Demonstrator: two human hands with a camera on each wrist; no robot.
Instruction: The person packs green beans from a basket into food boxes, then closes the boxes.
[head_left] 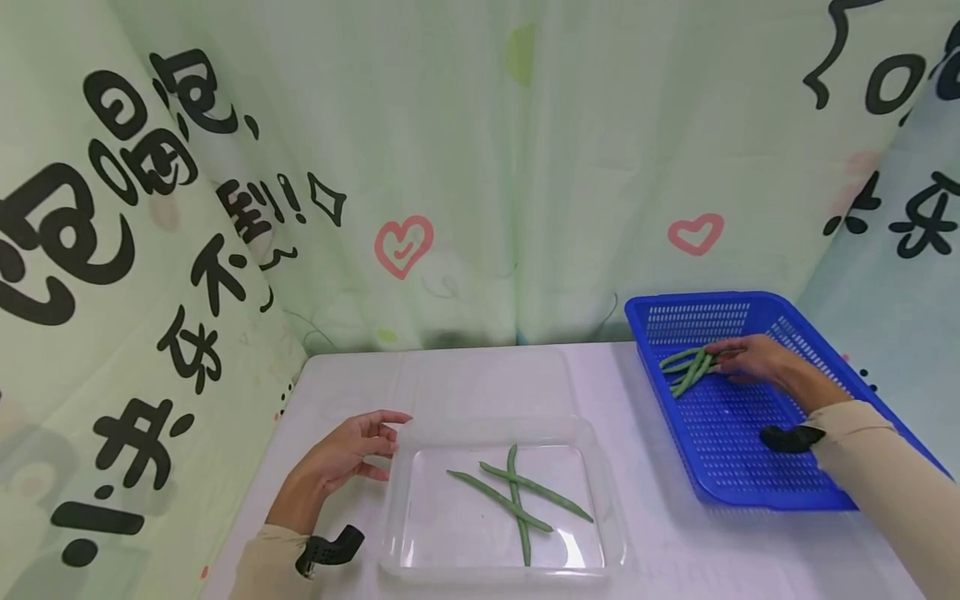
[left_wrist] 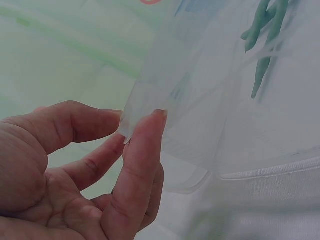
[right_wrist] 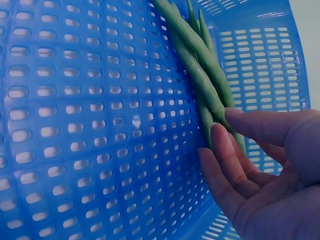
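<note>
In the head view my left hand point(head_left: 341, 457) is at the left rim of a clear plastic container point(head_left: 487, 432). Thumb and fingers pinch that rim in the left wrist view. Inside the container lie three green beans point(head_left: 495, 498), crossing one another. My right hand point(head_left: 759, 364) reaches into a blue perforated basket point(head_left: 742, 454), over a small bunch of green beans point(head_left: 682, 372). Seen from the right wrist, its thumb and fingertips pinch the near end of a green bean point(right_wrist: 207, 92), with other beans lying close alongside.
A white-covered table point(head_left: 480, 383) carries the container at the middle and the basket at the right. Pale green curtains point(head_left: 517, 183) with black characters and pink hearts hang behind and at both sides. A black strap mount point(head_left: 791, 438) on the right wrist hangs over the basket.
</note>
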